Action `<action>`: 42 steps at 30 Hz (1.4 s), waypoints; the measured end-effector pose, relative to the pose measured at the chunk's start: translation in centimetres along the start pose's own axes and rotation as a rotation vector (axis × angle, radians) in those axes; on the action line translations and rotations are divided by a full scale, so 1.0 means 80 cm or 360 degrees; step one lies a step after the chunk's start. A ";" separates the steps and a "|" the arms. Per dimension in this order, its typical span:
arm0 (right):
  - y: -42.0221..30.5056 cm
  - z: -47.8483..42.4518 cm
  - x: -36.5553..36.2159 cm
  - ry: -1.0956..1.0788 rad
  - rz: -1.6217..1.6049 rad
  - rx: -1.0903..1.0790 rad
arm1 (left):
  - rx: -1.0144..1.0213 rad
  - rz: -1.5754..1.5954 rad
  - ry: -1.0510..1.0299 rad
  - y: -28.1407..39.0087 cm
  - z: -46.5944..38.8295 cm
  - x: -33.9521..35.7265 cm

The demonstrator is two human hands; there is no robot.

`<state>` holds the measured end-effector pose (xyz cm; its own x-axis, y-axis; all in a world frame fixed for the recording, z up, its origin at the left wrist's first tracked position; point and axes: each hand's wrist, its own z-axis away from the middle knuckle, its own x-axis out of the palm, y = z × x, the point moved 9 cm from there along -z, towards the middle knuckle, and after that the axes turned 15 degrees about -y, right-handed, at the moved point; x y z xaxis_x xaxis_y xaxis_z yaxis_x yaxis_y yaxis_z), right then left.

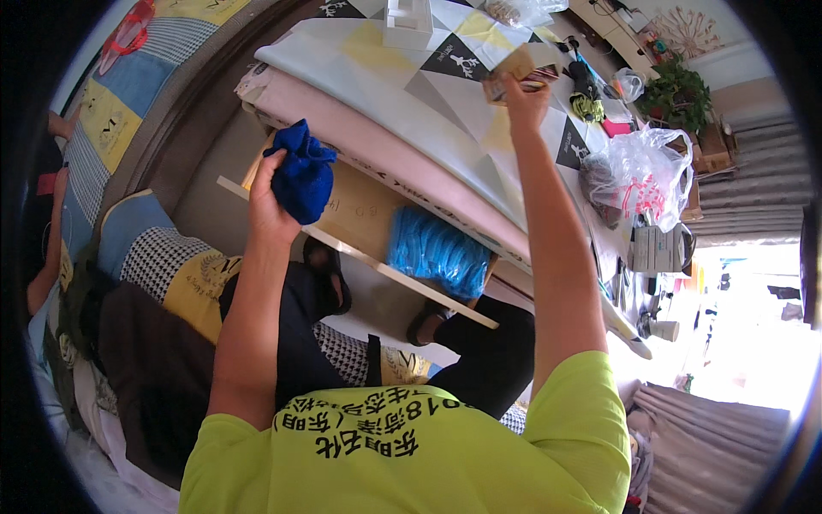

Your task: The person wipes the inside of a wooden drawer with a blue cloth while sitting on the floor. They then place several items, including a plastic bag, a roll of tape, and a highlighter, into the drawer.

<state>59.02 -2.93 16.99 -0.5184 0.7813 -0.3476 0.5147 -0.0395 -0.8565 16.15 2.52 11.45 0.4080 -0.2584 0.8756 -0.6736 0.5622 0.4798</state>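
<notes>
My left hand (273, 205) grips a bunched dark blue cloth (303, 177), held up over the near edge of an open wooden drawer (353, 186). Farther off to the right, my right hand (530, 106) grasps a small open cardboard box (514, 70) above the patterned table cover (411, 70). The box is slightly blurred, and its contents cannot be made out clearly. Inside the drawer's right part lies a clear plastic pack of light blue items (440, 250).
A white box (408, 22) stands at the table's far side. To the right are a filled plastic bag (636, 170), a dark cord bundle (584, 90) and a potted plant (674, 90). Another person's arm (54, 238) shows at the far left, by a patterned sofa (122, 122).
</notes>
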 end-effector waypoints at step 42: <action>-0.109 0.217 -0.106 -0.0868 -0.2768 0.0374 | -0.0114 0.0094 -0.0200 -0.022 -0.023 -0.017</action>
<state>47.08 -20.01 20.81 -0.4596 -0.2351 0.8565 -0.8535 0.3837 -0.3526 17.94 3.35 9.31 0.2856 -0.3172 0.9044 -0.6465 0.6329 0.4261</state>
